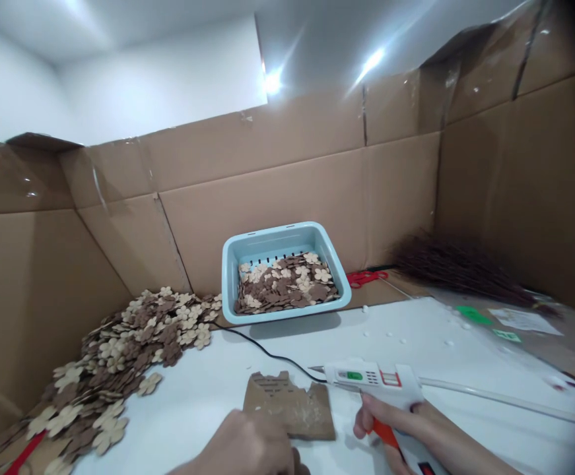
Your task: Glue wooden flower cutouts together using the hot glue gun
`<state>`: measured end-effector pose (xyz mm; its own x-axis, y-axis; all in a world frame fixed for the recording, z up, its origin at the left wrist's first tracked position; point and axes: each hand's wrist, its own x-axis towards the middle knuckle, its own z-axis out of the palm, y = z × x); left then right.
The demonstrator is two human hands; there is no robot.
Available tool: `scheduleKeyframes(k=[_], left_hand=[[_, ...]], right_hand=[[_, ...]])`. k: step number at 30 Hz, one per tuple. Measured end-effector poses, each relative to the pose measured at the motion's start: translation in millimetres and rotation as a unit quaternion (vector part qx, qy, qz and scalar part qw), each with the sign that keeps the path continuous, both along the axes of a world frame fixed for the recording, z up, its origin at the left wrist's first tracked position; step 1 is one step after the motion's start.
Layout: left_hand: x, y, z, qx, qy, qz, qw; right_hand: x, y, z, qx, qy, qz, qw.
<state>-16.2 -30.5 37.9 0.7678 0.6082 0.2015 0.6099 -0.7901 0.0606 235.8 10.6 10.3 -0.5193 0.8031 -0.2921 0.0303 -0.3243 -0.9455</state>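
Note:
My right hand (391, 425) is wrapped round the handle of a white glue gun (373, 381) with an orange trigger. The gun's nozzle points left, above a torn piece of brown cardboard (311, 412), and a long glue stick (495, 394) runs out of its back. At the bottom centre my left hand (250, 445) has its fingers curled down at the cardboard's lower left edge. What those fingers hold, if anything, is hidden beneath the hand.
Brown and cream flower shapes (119, 356) are heaped at the left; more lie in a blue basket (287, 315). Red scissors (366, 278), dark twigs (460, 264) and green labels (474, 315) are at the right. Cardboard walls (277, 178) surround the white surface. A black cable crosses it.

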Motion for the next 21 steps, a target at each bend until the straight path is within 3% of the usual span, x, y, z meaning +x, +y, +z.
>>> scheduleKeyframes(k=[2,6,10,13,17,21], left_hand=[[0.0,20.9,19.4,-0.01,-0.045,0.048,0.998],[-8.4,91.6,50.3,0.075,-0.091,0.232,0.965],[-21.7,176.7,55.6,0.085,-0.103,0.309,0.942],[-25.5,221.5,49.4,0.063,-0.098,0.35,0.929],[-24.6,245.4,42.4,0.045,-0.094,0.391,0.915],[-25.7,239.2,45.9,0.042,-0.095,0.388,0.916]], right_hand=[[-0.2,1.9,-3.2,0.005,-0.005,0.003,1.0],[1.5,5.5,-9.3,0.023,-0.016,-0.02,0.999],[3.4,7.1,-13.8,0.064,-0.026,-0.032,0.997],[5.1,7.6,-14.9,0.087,-0.018,-0.043,0.995],[7.6,5.5,-9.7,0.098,-0.026,-0.043,0.994],[6.0,-2.4,-0.1,0.015,-0.047,-0.015,0.999]])
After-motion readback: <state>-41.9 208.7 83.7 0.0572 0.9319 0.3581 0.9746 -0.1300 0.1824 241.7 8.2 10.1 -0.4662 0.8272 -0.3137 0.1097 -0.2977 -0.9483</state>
